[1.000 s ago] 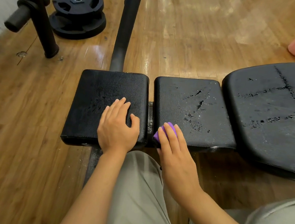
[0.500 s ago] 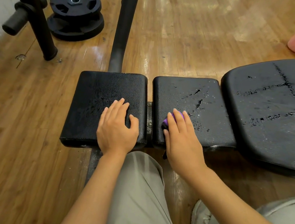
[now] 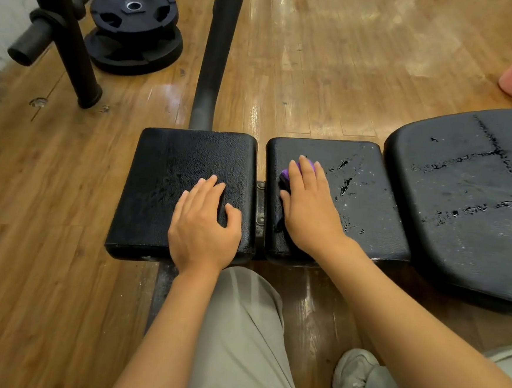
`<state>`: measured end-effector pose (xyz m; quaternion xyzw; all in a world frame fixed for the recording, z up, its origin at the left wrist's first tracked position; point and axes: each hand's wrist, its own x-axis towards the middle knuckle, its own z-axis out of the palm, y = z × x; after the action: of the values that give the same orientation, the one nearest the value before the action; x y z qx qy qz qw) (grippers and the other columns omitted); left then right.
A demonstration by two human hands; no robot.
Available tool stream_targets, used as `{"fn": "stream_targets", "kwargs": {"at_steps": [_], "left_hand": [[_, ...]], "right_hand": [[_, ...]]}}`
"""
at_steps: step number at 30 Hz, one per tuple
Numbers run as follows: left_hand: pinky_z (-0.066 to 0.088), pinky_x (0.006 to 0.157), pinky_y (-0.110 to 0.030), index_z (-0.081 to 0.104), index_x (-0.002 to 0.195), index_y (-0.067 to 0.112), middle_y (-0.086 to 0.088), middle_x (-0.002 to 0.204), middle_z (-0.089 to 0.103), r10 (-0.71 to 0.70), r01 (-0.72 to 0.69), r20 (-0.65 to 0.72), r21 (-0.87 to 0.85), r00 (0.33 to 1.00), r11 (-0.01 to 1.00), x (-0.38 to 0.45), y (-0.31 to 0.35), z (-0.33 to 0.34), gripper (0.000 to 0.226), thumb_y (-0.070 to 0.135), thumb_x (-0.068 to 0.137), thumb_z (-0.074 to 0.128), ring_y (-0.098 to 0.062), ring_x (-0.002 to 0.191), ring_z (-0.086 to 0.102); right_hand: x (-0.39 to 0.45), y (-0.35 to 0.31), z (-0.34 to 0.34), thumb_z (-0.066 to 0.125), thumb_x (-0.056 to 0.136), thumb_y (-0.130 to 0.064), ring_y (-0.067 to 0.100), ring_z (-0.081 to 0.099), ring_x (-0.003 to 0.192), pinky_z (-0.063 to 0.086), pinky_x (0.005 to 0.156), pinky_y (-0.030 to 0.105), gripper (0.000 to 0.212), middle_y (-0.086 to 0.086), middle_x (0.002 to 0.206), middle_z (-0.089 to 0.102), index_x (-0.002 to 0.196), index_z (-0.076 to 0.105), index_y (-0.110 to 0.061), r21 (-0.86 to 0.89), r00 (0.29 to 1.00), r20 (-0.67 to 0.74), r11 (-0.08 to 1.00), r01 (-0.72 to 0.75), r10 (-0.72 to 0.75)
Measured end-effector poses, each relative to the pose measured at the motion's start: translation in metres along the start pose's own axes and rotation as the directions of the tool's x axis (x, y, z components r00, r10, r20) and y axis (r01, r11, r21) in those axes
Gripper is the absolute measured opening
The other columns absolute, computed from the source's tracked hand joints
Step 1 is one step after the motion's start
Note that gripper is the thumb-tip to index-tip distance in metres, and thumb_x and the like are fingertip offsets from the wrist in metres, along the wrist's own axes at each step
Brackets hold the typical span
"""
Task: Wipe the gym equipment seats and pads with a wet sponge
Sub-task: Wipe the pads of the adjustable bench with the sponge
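On the middle pad [image 3: 337, 197] of the bench, the right hand [image 3: 309, 207] is pressing a purple sponge [image 3: 293, 170] under flat, straight fingers. The left hand [image 3: 203, 223] is resting flat and released on the end pad [image 3: 189, 170]. The sponge is looking soft and squashy, likely slick when wet, best pinched by its edges.

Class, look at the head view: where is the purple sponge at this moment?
The purple sponge lies under the right hand on the middle pad, near its left edge.
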<state>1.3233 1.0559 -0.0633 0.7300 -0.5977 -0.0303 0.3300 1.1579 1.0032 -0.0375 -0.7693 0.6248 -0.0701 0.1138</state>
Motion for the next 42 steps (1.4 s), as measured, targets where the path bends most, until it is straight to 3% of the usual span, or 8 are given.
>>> {"fn": "stream_targets", "kwargs": {"at_steps": [3,7,10,14,21,28,33,42], "left_hand": [[0.036,0.116,-0.043,0.067,0.127,0.013,-0.001,0.138,0.061,-0.001,0.001,-0.003,0.000,1.000,1.000,-0.001,0.000,0.000,0.044,0.028,0.090,0.051,-0.017,0.135,0.050],[0.036,0.116,-0.043,0.067,0.128,0.013,-0.002,0.138,0.060,0.003,-0.003,0.005,0.006,1.000,1.000,-0.001,-0.001,0.001,0.044,0.028,0.090,0.051,-0.017,0.135,0.050],[0.036,0.116,-0.042,0.066,0.129,0.014,-0.001,0.139,0.060,0.006,-0.006,0.009,0.011,1.000,1.000,0.000,-0.001,0.001,0.044,0.029,0.091,0.051,-0.017,0.135,0.049],[0.036,0.116,-0.043,0.067,0.128,0.014,-0.001,0.138,0.060,-0.002,0.002,0.004,0.009,1.000,1.000,0.000,-0.001,0.000,0.044,0.029,0.090,0.051,-0.017,0.135,0.050],[0.038,0.115,-0.043,0.067,0.127,0.015,0.000,0.137,0.061,-0.004,0.004,0.001,-0.009,1.000,1.000,0.001,-0.001,-0.001,0.043,0.029,0.090,0.051,-0.017,0.134,0.051],[0.038,0.115,-0.043,0.068,0.127,0.014,0.000,0.137,0.061,0.004,-0.004,-0.010,-0.003,1.000,1.000,0.000,-0.002,0.000,0.046,0.031,0.090,0.047,-0.016,0.134,0.051],[0.038,0.115,-0.044,0.067,0.127,0.014,-0.001,0.137,0.061,0.008,-0.008,-0.009,0.005,1.000,1.000,0.000,-0.002,0.000,0.047,0.032,0.090,0.045,-0.016,0.134,0.050],[0.038,0.115,-0.043,0.067,0.128,0.014,0.000,0.138,0.060,-0.004,0.004,0.000,0.006,1.000,1.000,0.001,-0.001,-0.001,0.046,0.032,0.090,0.047,-0.016,0.134,0.050]], "right_hand": [[-0.035,0.003,0.005,0.026,0.102,-0.031,0.047,0.024,0.144,0.024,0.119,0.054,0.058,0.026,0.155,0.029,0.148,0.034,0.005,0.010,0.996,-0.064,0.998,0.068,-0.067],[-0.041,0.009,0.008,0.021,0.099,-0.034,0.049,0.029,0.141,0.028,0.116,0.056,0.063,0.028,0.151,0.035,0.145,0.038,0.007,0.032,0.997,0.004,0.997,0.077,-0.077],[-0.010,0.009,0.006,0.018,0.100,-0.035,0.048,0.025,0.143,0.021,0.119,0.055,0.065,0.029,0.153,0.031,0.146,0.034,0.008,0.013,0.996,0.022,0.996,0.085,-0.085],[0.050,0.008,-0.002,0.029,0.107,-0.026,0.038,0.004,0.149,-0.003,0.122,0.041,0.055,0.022,0.161,0.009,0.154,0.015,0.000,-0.036,1.000,0.004,0.999,0.014,-0.014],[0.091,0.021,-0.007,0.034,0.106,-0.025,0.038,0.010,0.147,0.008,0.121,0.042,0.050,0.019,0.159,0.016,0.150,0.024,-0.004,0.044,1.000,0.000,0.999,-0.021,0.021],[0.009,0.042,-0.018,0.032,0.107,-0.024,0.035,-0.002,0.151,-0.002,0.123,0.037,0.055,0.015,0.164,0.005,0.155,0.015,-0.002,0.017,1.000,-0.015,1.000,0.007,-0.007],[-0.023,0.042,-0.024,0.032,0.107,-0.024,0.032,-0.003,0.151,-0.013,0.116,0.025,0.056,0.015,0.164,0.003,0.155,0.012,-0.002,-0.022,0.997,0.018,0.997,0.073,-0.073],[0.065,0.040,-0.013,0.034,0.107,-0.025,0.040,0.004,0.149,0.002,0.122,0.041,0.055,0.019,0.162,0.008,0.154,0.016,-0.003,-0.017,0.999,-0.026,1.000,-0.024,0.024]]}}
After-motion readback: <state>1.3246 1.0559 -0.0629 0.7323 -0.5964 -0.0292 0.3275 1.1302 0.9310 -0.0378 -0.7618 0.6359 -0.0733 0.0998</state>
